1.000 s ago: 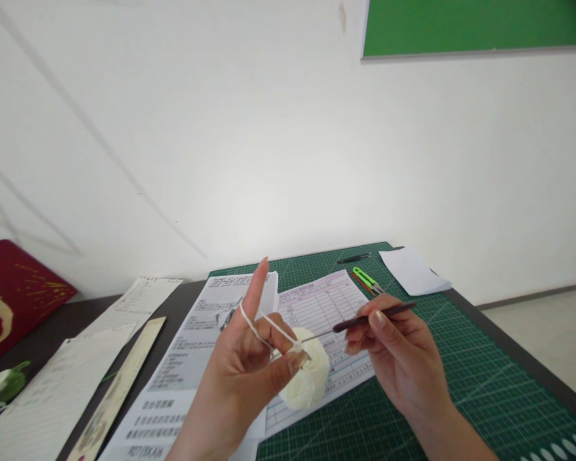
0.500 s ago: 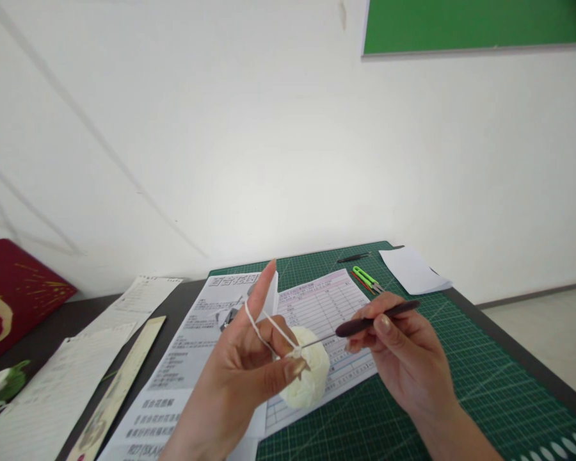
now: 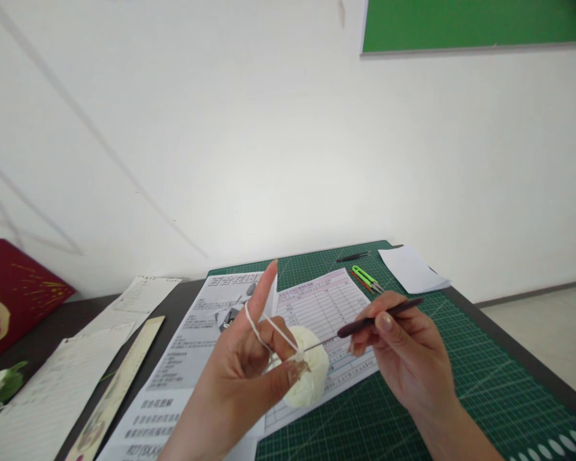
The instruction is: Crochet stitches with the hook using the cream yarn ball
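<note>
White yarn (image 3: 254,328) loops round the raised index finger of my left hand (image 3: 247,362) and runs down to its pinched thumb and fingers. A small bit of crochet work sits in that pinch, mostly hidden by the fingertips. My right hand (image 3: 408,355) grips a crochet hook (image 3: 365,325) by its dark handle, like a pen. The hook's thin metal shaft reaches left to the yarn at my left fingertips. Behind the left hand a pale cream ball of yarn (image 3: 312,378) rests on the printed sheets.
A green cutting mat (image 3: 470,358) carries a printed form (image 3: 321,301), green thread snips (image 3: 365,276), dark tweezers (image 3: 352,257) and white paper (image 3: 413,269). To the left lie an instruction sheet (image 3: 192,339), a ruler (image 3: 120,384), handwritten pages (image 3: 52,397) and a dark red item (image 3: 19,282).
My right hand and the hook have shifted very slightly to the right. The left hand keeps nearly the same pose, with the yarn still round its index finger.
</note>
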Demonstrator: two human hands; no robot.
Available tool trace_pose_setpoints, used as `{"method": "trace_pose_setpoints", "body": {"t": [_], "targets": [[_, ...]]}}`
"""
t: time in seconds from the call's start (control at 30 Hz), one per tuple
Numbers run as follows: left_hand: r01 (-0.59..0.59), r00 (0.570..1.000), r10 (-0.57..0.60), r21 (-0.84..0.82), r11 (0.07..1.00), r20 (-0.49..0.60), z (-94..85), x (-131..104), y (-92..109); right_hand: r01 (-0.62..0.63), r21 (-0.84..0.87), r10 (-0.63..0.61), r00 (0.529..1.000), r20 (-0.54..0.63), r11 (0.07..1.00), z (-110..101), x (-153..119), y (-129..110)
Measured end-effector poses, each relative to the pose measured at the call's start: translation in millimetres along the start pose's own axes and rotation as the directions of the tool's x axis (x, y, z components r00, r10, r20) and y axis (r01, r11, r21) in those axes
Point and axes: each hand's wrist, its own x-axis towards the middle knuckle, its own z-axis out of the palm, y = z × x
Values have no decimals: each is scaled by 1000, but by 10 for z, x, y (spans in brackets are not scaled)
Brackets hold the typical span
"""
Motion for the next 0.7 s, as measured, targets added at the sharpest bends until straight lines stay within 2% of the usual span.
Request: {"method": "trace_pose_setpoints", "body": {"t": [0.2,0.7], "targets": [[-40,999,42,82,996,-23,-14,-5,-14,-18,31,20,997,-73,999,57,19,-5],[-98,995,97,78,992,21,-2,28,-62,-116,132,131,984,-116,985,86,9,40]]}}
